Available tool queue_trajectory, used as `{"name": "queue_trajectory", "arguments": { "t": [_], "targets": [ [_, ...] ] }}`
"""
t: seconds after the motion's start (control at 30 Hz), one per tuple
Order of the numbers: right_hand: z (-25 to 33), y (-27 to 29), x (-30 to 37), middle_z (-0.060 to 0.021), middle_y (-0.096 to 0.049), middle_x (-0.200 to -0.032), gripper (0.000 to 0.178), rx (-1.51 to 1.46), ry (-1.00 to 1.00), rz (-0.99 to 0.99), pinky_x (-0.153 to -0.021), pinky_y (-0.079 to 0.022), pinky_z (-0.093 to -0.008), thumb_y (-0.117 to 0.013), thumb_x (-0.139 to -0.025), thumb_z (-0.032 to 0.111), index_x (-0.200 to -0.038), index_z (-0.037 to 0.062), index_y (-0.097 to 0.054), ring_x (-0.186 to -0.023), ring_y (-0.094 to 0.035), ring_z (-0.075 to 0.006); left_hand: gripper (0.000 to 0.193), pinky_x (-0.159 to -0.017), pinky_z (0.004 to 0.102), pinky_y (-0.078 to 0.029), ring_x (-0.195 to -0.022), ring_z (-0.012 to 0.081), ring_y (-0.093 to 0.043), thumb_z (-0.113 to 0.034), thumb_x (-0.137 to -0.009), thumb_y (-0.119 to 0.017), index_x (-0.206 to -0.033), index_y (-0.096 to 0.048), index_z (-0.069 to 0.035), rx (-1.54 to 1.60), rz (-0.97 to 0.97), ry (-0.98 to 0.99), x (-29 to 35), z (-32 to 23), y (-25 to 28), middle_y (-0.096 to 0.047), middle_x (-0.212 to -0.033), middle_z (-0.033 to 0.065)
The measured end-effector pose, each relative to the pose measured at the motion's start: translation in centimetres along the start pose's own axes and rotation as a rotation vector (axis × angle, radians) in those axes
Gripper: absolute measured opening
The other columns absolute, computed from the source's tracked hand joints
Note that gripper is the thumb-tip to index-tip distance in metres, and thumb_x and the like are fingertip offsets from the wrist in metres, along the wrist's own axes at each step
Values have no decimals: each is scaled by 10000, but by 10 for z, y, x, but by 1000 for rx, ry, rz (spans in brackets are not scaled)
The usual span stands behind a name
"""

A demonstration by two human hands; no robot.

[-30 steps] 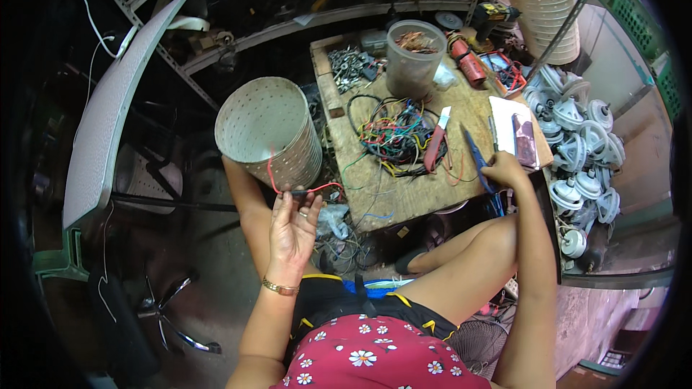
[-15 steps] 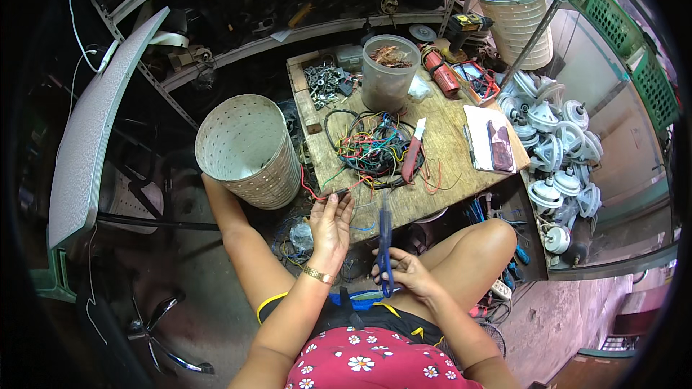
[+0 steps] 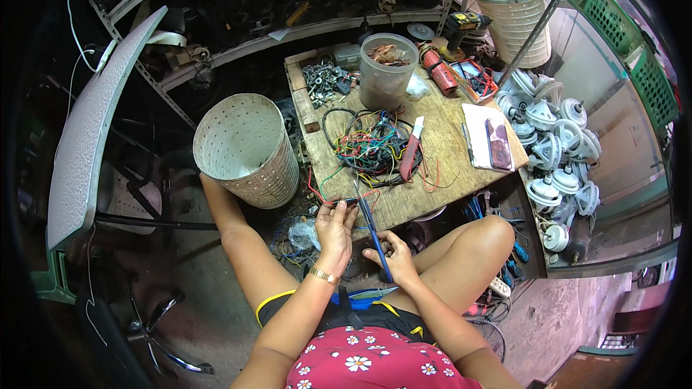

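Observation:
My left hand (image 3: 334,236) pinches a red wire (image 3: 312,181) with a short dark section at the fingertips, just off the table's near edge. In my right hand (image 3: 396,256) is a pair of blue-handled scissors (image 3: 377,239), tilted so the blades point up beside the left fingertips. Whether the blades touch the wire I cannot make out. Beyond the hands, a tangle of coloured wires (image 3: 369,145) lies on the wooden table (image 3: 447,148). Next to it rests a red-handled knife (image 3: 411,158).
A perforated whitish basket (image 3: 277,180) stands left of the table. A clear tub with copper-coloured scrap (image 3: 387,83), screws (image 3: 328,85), a red cylinder (image 3: 440,72) and a phone (image 3: 498,145) are on the tabletop. White round plastic parts (image 3: 551,144) are piled at right.
My right hand has brought the scissors left and tilted them, so the blades are now close to my left fingertips. My left hand still pinches the wire, nearly in place.

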State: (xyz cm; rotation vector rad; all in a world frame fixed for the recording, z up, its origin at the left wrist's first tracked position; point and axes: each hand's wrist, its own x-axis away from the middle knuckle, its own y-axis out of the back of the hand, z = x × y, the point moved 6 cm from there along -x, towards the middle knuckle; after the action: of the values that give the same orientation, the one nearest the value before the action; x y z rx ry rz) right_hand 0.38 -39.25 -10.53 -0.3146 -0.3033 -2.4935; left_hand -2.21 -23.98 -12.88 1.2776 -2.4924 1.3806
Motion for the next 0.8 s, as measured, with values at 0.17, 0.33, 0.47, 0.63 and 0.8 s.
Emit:
{"name": "queue_trajectory", "arguments": {
  "t": [0.17,0.33,0.47,0.63,0.8],
  "targets": [
    [-9,0,-1,45,-488,-637,455,-3,31,-55,-501,-336,-208,-809,-701,213,-1014,-36,-592,-566,-393,-38,217,-782,311,-550,-855,198,-625,-35,-884,-573,-1084,-490,-33,23,-4,54,-4,7,3,-592,-926,89],
    [-6,3,1,6,-558,-673,480,80,9,-44,-527,-386,-220,-811,-699,227,-1024,-60,-606,-600,-446,-51,211,-740,371,-546,-840,204,-606,-176,-891,-594,-1058,-521,-68,79,-39,102,-3,-6,11,-577,-910,69],
    [-10,2,0,19,-527,-652,428,175,59,-31,-521,-366,-212,-806,-703,213,-988,-49,-625,-588,-426,-46,146,-692,334,-550,-718,121,-571,-163,-910,-571,-1013,-570,-58,-7,-71,88,-1,-25,51,-588,-844,20],
    [-27,8,-9,10,-549,-616,386,48,-21,-104,-523,-406,-236,-791,-719,257,-935,-24,-638,-556,-455,-72,167,-644,295,-550,-722,114,-578,-139,-902,-583,-1021,-578,-22,-48,-73,105,1,-26,54,-603,-846,45],
    [-23,-3,18,-10,-557,-689,477,60,-109,197,-563,-416,-245,-774,-740,280,-1059,-14,-576,-627,-492,-74,163,-620,253,-537,-736,103,-596,-150,-892,-603,-1016,-584,-46,-119,-92,-74,16,-63,71,-639,-873,48]
  ]
}}
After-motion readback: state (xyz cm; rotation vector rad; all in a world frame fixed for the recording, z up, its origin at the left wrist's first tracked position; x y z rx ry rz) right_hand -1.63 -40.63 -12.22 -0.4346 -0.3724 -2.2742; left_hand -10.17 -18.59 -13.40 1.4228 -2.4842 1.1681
